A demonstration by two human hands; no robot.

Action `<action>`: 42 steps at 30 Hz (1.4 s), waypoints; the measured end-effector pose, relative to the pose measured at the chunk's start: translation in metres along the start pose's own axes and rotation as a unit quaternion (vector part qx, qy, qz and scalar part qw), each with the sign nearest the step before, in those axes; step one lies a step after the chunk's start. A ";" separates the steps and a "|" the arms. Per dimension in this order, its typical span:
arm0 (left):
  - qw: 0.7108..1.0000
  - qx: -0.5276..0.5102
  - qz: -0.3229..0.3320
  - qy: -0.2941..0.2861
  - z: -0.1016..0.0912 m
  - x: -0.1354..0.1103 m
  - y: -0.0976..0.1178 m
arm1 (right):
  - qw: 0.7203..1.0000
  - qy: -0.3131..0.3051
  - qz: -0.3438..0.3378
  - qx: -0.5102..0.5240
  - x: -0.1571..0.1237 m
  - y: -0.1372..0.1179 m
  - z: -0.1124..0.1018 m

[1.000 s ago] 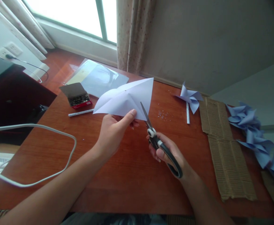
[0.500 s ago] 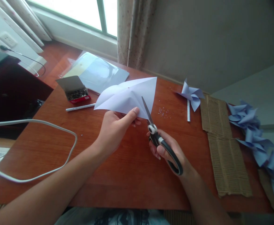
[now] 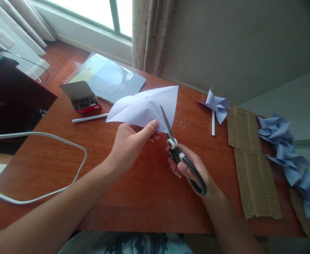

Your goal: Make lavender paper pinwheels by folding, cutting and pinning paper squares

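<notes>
My left hand point(image 3: 130, 143) pinches the lower edge of a creased pale blue paper sheet point(image 3: 144, 106), holding it up above the wooden table point(image 3: 133, 190). My right hand point(image 3: 190, 169) grips black-handled scissors point(image 3: 178, 155). Their blades point up and away and reach into the paper's lower right edge, just right of my left thumb.
An open box of pins point(image 3: 84, 100), a white stick point(image 3: 88, 118) and a plastic sleeve of paper point(image 3: 109, 76) lie at the back left. A finished paper pinwheel point(image 3: 215, 106), corrugated cardboard point(image 3: 252, 162) and several more pinwheels point(image 3: 290, 155) sit right. A white cable point(image 3: 51, 137) loops left.
The scissor blades have advanced a little further into the paper's edge. Both hands and the paper stay in about the same place; the view has shifted slightly.
</notes>
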State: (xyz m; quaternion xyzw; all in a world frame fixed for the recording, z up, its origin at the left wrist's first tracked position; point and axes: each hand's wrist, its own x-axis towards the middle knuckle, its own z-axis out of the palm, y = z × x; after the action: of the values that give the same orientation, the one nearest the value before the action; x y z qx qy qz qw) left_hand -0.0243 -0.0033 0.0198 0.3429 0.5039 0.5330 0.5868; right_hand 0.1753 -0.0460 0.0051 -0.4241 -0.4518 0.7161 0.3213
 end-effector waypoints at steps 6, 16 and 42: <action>1.000 -0.004 0.003 -0.002 0.000 0.000 0.001 | 1.000 -0.003 0.003 0.000 0.000 0.000 0.000; 1.000 -0.010 0.001 0.010 0.002 0.000 0.001 | 1.000 -0.004 -0.006 0.003 0.000 0.000 -0.001; 1.000 0.012 0.006 0.005 0.001 0.001 -0.001 | 1.000 -0.016 -0.019 0.015 0.000 0.001 -0.001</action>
State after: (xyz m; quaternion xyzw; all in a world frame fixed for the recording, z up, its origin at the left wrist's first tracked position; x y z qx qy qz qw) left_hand -0.0233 -0.0028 0.0191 0.3504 0.5106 0.5323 0.5772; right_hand 0.1762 -0.0465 0.0041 -0.3988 -0.4543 0.7233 0.3338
